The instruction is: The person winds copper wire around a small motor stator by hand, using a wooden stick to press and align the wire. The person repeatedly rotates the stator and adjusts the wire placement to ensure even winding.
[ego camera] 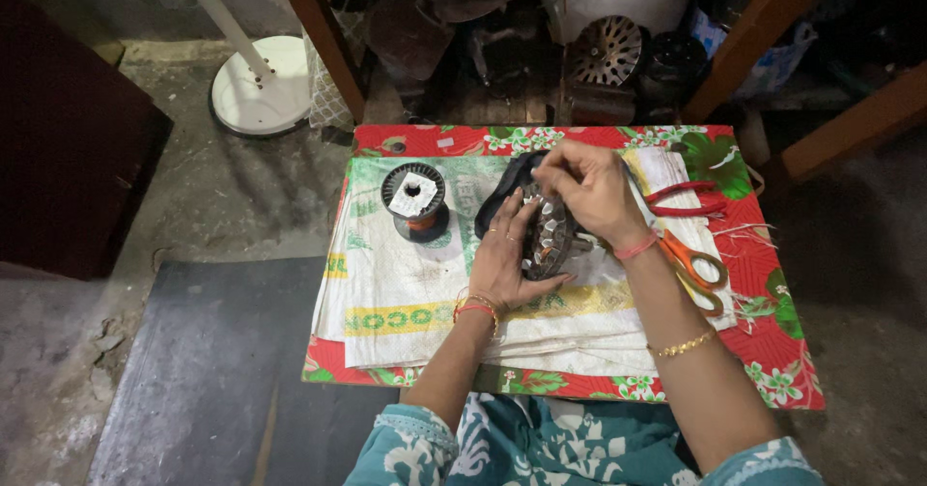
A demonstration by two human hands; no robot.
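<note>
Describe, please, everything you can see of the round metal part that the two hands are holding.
The round metal part looks like a motor stator: a dark, slotted ring with pale inserts and a glint of copper. It stands on edge on the white woven sack. The left hand braces its near side; the right hand pinches at its top. Its far side is hidden.

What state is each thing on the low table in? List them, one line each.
Stator ring: tilted on edge, held by both hands.
Left hand: flat against the ring's side.
Right hand: fingers pinched at the ring's top.
Wire spool: upright, apart from the hands.
Orange scissors: lying flat, blades hidden.
Red pliers: lying flat, handles apart.
White sack: folded, spread on the table.
</note>
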